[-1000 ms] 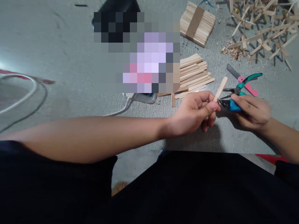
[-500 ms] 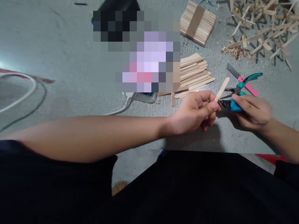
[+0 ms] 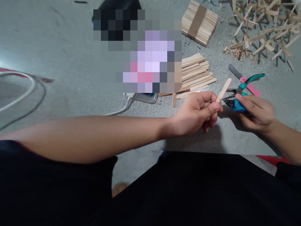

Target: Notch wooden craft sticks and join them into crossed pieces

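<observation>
My left hand [image 3: 199,111] pinches a wooden craft stick [image 3: 225,88], its rounded end pointing up and to the right. A small notch or nick marks the stick just above my thumb. In my right hand [image 3: 256,113] is a blue utility knife [image 3: 238,105] with a black front. Its tip points left and stands a little apart from the stick. Just beyond the knife lie green-handled pliers [image 3: 251,80] with open jaws, resting over a pink folding saw-like tool [image 3: 252,88] with a grey blade. My right palm hides the rest of the knife's handle.
Loose craft sticks [image 3: 196,73] lie in a pile behind my left hand. Farther back sit a banded stick bundle [image 3: 199,23], wood shavings [image 3: 239,51] and several joined stick pieces [image 3: 265,44]. A white cable [image 3: 121,110] runs to a partly blurred device. The table edge is near my lap.
My right hand has drawn the knife slightly right and down, so its tip has come away from the stick. The left hand and stick have hardly moved.
</observation>
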`<state>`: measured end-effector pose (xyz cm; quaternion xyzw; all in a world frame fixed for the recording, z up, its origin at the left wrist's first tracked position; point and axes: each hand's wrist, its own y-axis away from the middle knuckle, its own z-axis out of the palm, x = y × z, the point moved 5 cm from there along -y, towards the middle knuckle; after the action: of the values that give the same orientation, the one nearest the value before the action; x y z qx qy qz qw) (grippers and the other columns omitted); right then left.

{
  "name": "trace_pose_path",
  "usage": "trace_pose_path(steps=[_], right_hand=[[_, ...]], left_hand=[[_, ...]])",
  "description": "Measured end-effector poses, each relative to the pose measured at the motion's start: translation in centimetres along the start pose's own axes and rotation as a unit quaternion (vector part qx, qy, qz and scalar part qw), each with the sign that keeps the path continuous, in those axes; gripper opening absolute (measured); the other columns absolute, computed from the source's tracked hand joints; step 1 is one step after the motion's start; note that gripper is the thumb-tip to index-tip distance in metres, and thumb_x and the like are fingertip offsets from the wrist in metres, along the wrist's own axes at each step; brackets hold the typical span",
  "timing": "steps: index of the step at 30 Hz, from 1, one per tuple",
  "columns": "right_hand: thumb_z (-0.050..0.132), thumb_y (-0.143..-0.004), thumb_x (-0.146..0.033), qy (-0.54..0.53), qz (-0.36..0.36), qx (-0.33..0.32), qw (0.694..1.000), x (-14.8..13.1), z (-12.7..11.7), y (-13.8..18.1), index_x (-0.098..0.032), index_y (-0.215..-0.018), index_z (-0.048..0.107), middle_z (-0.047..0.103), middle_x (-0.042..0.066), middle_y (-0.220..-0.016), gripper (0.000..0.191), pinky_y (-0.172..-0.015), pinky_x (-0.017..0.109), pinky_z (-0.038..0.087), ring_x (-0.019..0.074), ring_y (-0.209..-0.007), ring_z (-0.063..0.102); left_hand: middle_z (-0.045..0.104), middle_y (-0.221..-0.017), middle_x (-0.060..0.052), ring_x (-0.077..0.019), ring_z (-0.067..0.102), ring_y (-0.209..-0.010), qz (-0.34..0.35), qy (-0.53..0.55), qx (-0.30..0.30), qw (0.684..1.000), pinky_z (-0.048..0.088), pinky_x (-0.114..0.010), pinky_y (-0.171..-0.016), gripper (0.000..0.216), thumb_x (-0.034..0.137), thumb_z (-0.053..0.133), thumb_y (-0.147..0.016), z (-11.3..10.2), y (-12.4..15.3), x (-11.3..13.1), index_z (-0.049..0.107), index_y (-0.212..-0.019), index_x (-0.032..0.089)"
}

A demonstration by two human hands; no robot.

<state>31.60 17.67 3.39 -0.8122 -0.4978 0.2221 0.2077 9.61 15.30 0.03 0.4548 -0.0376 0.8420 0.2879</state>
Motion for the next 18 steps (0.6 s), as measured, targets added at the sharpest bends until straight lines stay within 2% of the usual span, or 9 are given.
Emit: trace_pose_path(steps=[8, 12, 15, 18], right_hand=[[0.071, -0.114, -0.027, 0.011, -0.005, -0.017, 1.000, 0.21, 0.05, -0.02, -0.026, -0.176, 0.058, 0.089, 0.009, -0.114, 0.064, -0.068, 0.031, 0.064, 0.0219, -0.084, 0.084], [0.071, -0.115, -0.026, -0.030, 0.008, -0.023, 0.999, 0.19, 0.15, -0.09, -0.024, -0.179, 0.058, 0.090, 0.012, -0.120, 0.065, -0.068, 0.031, 0.064, 0.0229, -0.090, 0.087], [0.072, -0.115, -0.025, -0.067, 0.025, -0.026, 0.997, 0.10, 0.35, -0.20, -0.025, -0.181, 0.056, 0.091, 0.010, -0.121, 0.068, -0.072, 0.030, 0.066, 0.0235, -0.093, 0.088], [0.074, -0.115, -0.025, -0.094, 0.036, -0.021, 0.995, -0.07, 0.39, -0.21, -0.027, -0.181, 0.058, 0.091, 0.009, -0.122, 0.068, -0.075, 0.029, 0.069, 0.0223, -0.091, 0.089]], left_hand=[[0.063, -0.057, 0.006, -0.0085, 0.056, -0.046, 0.011, 0.017, -0.010, 1.000, 0.049, -0.018, -0.040, 0.066, 0.075, 0.102, -0.087, -0.08, 0.01, -0.05, 0.065, -0.090, 0.021], [0.059, -0.055, 0.007, -0.0074, 0.051, -0.045, 0.022, 0.003, -0.005, 1.000, 0.043, -0.017, -0.040, 0.062, 0.072, 0.099, -0.092, -0.12, -0.05, 0.08, 0.065, -0.089, 0.021], [0.052, -0.053, 0.009, -0.0055, 0.044, -0.043, 0.014, -0.018, -0.003, 1.000, 0.037, -0.016, -0.040, 0.055, 0.062, 0.096, -0.096, -0.09, -0.08, 0.14, 0.061, -0.087, 0.022], [0.048, -0.053, 0.010, -0.0040, 0.039, -0.043, -0.003, -0.041, 0.006, 0.999, 0.031, -0.015, -0.042, 0.042, 0.045, 0.089, -0.102, -0.09, -0.13, 0.20, 0.059, -0.086, 0.022]])
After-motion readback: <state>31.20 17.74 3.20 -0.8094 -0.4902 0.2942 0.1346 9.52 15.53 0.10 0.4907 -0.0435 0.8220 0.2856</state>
